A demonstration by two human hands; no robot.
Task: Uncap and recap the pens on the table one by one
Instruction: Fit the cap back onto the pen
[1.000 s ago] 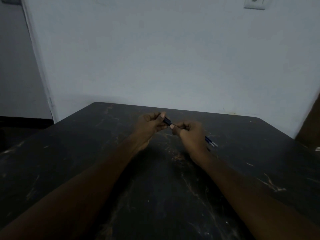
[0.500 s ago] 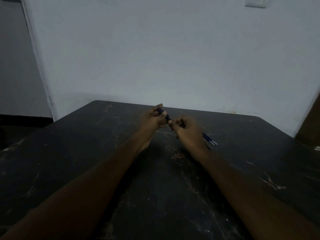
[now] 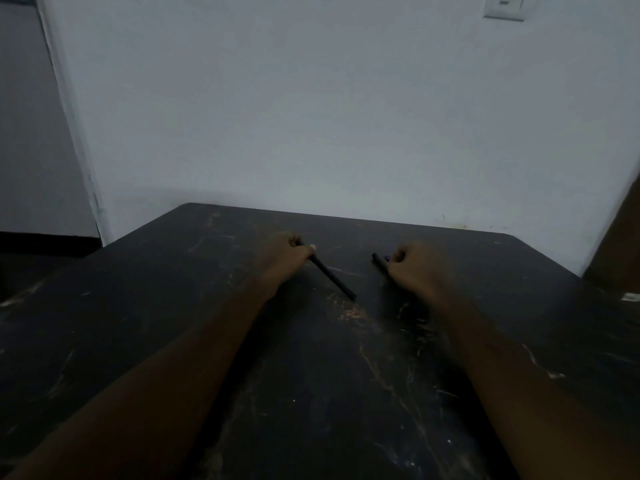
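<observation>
Dim room, pale wall [image 3: 311, 116] filling the upper frame, a switch plate [image 3: 505, 6] at top right, and a dark, scuffed worktop [image 3: 311, 375] spread across the lower half. Both bare forearms reached in from the bottom corners toward mid-frame. Left hand [image 3: 285, 256], left of centre, was curled with its fingers [image 3: 306, 251] clenched on one end of the pen [image 3: 332, 277]; that dark barrel slanted down and to the right, its free end low over the worktop near centre, whether touching could not be told. Right hand [image 3: 414, 268], right of centre and well apart from the left, was balled up too, fingers [image 3: 398, 256] clamped on a short dark piece, the cap [image 3: 379, 259], poking out toward the left. A clear gap of bare worktop lay between cap and pen. A small pale object [image 3: 630, 297] sat at the right edge of the frame.
</observation>
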